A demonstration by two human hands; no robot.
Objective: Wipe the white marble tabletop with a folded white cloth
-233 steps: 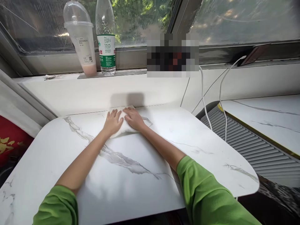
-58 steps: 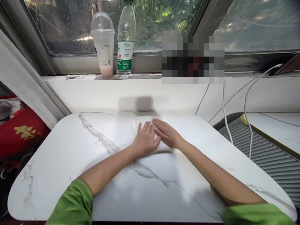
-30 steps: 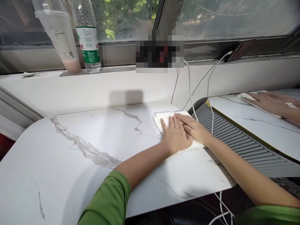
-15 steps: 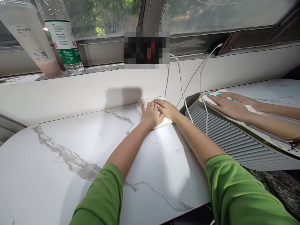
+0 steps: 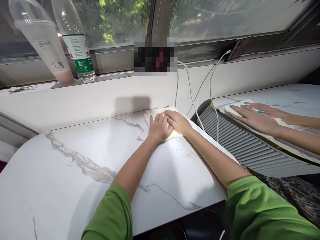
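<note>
A white cloth lies at the far edge of the white marbled table. My left hand rests flat on it, fingers spread. Beside it, my right hand is also flat on the cloth, its fingers stretched out and meeting the left hand's thumb side. Both palms press down, hiding the middle of the cloth. Neither hand has its fingers closed around anything.
On the right, another person's hands press a white cloth on a second marbled table with a ribbed grey side. White cables hang between the tables. A cup and water bottle stand on the sill.
The view has shifted slightly, so the cup and bottle sit lower and further right. My hands stay flat on the cloth. The other person's hands have slid a little to the right.
</note>
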